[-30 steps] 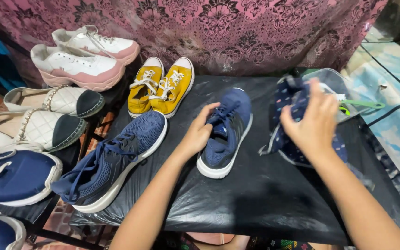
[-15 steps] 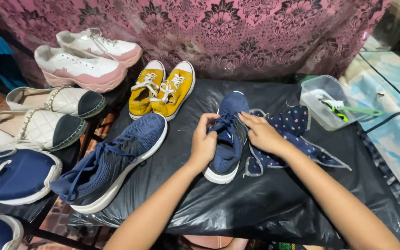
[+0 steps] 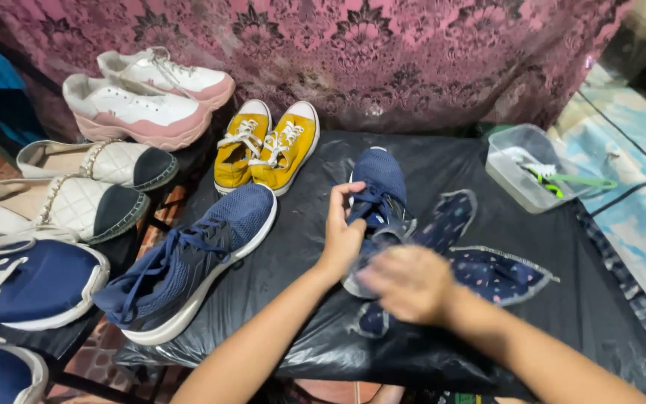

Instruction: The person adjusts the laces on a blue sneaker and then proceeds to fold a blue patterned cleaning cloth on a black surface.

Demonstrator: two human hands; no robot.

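Observation:
A navy blue sneaker [image 3: 380, 179] lies toe-away on black plastic sheeting [image 3: 300, 247]. My left hand [image 3: 344, 232] grips its laces and tongue. My right hand [image 3: 411, 283], blurred by motion, hovers over the shoe's heel, fingers curled; whether it holds anything is unclear. A dark blue patterned cloth [image 3: 487, 273] lies spread just to the right of the shoe, partly under my right hand. The matching navy sneaker [image 3: 192, 258] rests to the left with its laces loose.
Yellow canvas sneakers [image 3: 267, 146] stand at the back. White and pink sneakers [image 3: 143, 97], quilted cream slip-ons [image 3: 76, 183] and more blue shoes [image 3: 24, 280] fill the left. A clear plastic tub [image 3: 532, 164] with a green tool sits at right. A pink patterned curtain [image 3: 383, 52] hangs behind.
My right hand put the patterned cloth down beside the sneaker, then drew back toward the heel. My left hand stayed on the sneaker's laces.

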